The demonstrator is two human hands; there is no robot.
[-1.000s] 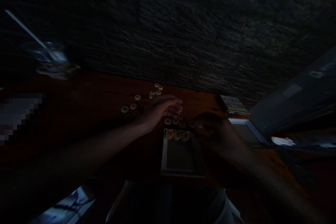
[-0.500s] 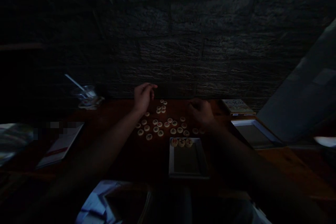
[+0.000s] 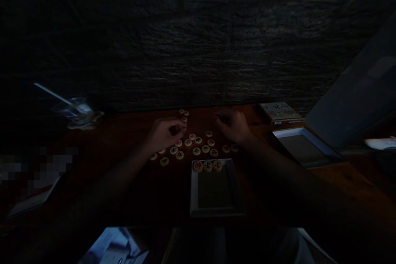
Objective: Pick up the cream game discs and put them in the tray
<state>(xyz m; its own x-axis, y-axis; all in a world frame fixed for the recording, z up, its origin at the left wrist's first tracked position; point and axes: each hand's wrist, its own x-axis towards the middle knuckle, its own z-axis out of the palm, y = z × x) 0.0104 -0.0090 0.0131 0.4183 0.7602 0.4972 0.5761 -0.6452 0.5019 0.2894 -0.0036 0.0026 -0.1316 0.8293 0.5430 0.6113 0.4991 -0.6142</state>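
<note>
In the dim head view, my left hand (image 3: 167, 132) is low over the far-left part of a scatter of round xiangqi pieces (image 3: 205, 149). Its thumb and fingertips meet in a pinch beside a small piece (image 3: 184, 120); whatever lies between them is hidden. Just right of the scatter, my right hand (image 3: 233, 126) has its fingers curled and closed, and darkness hides what they may hold. Nearer me lies a shallow box tray (image 3: 194, 198), with three larger pieces (image 3: 207, 166) in a row along its far edge.
On the right are a flat printed box (image 3: 281, 111) and a second shallow tray (image 3: 309, 148). A glass with a straw (image 3: 77, 109) stands at the far left, behind a booklet (image 3: 34, 202). A rough stone wall (image 3: 198, 41) rises behind the wooden table.
My left hand has come down and nearer the pieces, its fingers closing from a loose, raised pose into a pinch. My right hand stays curled near the same spot. The view has shifted slightly.
</note>
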